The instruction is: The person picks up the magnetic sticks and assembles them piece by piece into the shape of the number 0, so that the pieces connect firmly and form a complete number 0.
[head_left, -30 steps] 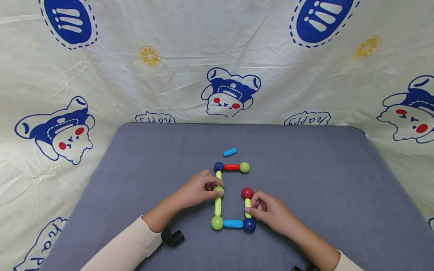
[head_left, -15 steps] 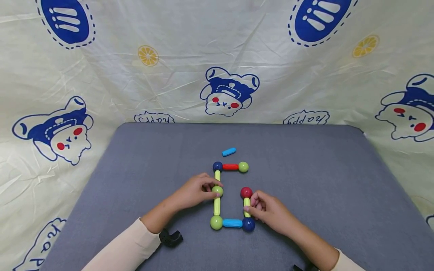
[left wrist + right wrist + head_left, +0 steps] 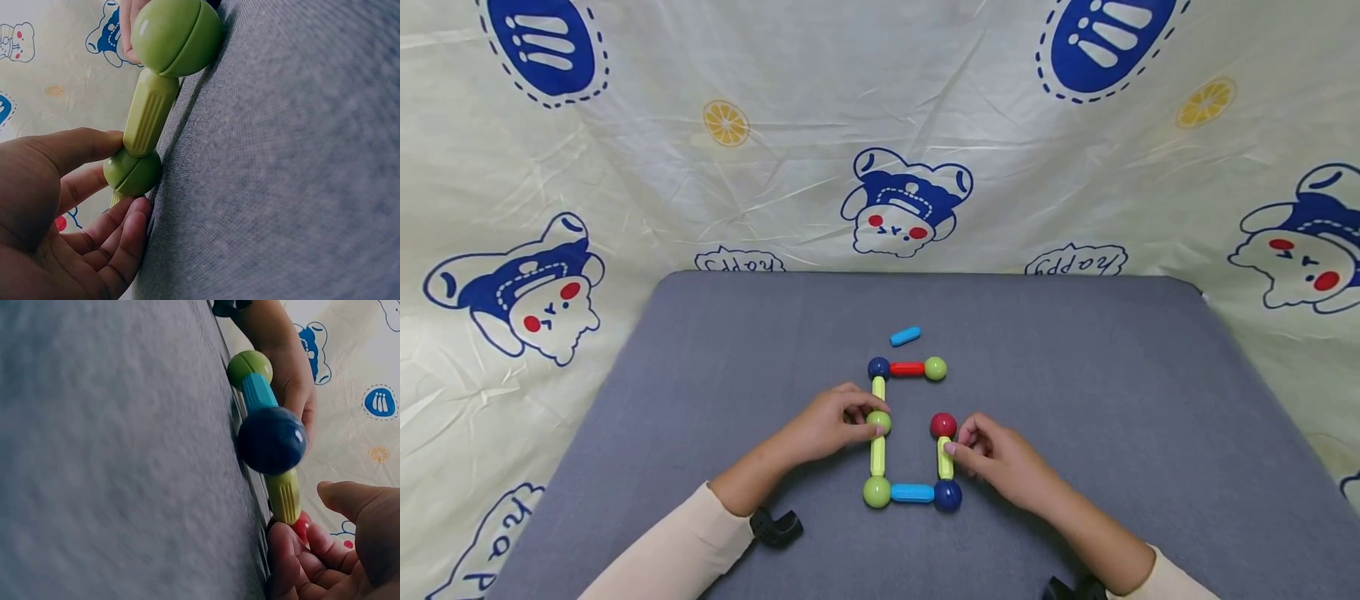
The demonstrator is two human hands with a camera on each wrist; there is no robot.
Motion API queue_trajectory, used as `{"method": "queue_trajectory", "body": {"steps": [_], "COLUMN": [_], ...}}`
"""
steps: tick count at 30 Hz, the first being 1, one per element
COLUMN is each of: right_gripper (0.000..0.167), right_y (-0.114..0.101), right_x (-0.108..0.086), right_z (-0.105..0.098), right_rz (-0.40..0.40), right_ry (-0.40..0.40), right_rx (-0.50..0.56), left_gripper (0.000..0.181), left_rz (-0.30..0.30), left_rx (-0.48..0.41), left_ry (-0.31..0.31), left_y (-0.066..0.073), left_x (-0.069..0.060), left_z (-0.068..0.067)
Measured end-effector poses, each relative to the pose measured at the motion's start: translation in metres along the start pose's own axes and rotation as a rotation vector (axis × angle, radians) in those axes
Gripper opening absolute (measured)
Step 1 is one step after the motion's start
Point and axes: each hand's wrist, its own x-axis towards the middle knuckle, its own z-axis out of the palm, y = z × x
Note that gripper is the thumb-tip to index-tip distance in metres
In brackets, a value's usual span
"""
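Magnetic-style balls and rods lie joined on the grey table in a shape like a G. My left hand (image 3: 831, 423) pinches the middle green ball (image 3: 132, 172) between thumb and fingers, on the left side of the shape. Yellow-green rods run from that ball to a lower green ball (image 3: 876, 492) and an upper dark blue ball (image 3: 878, 368). My right hand (image 3: 1011, 467) is beside the red ball (image 3: 943, 425) and its yellow-green rod (image 3: 286, 499). In the right wrist view the thumb stands clear of the rod, while loosely bent fingers lie close by the red ball.
A loose light blue rod (image 3: 906, 336) lies beyond the shape. A red rod (image 3: 907, 369) with a green ball (image 3: 936, 368) forms its top; a light blue rod (image 3: 912, 493) and dark blue ball (image 3: 948, 496) form the bottom. A printed curtain (image 3: 805, 192) hangs behind the table.
My right hand has eased slightly rightward and its thumb has drawn back from across the rod. The left hand keeps its hold on the middle green ball; the shape is unchanged.
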Motion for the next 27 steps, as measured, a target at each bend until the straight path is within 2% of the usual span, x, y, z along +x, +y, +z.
{"method": "queue_trajectory", "body": {"steps": [8,16,27], "right_gripper": [0.024,0.028,0.029], "right_y": [-0.001,-0.004,-0.014], "right_x": [0.013,0.033,0.077], "right_z": [-0.009,-0.018,-0.029], "right_rz": [-0.041,-0.075,-0.159], "right_ry": [0.067,0.107,0.163], "right_rx": [0.023,0.045,-0.014], "left_gripper": [0.027,0.027,0.027], "left_rz": [0.004,0.002,-0.004], "left_rx": [-0.019,-0.037,-0.040], "left_ry": [-0.011,-0.021,-0.026], "left_y": [0.001,0.000,-0.003], "left_x": [0.000,0.000,0.002], "left_z": [-0.001,-0.002,-0.001]}}
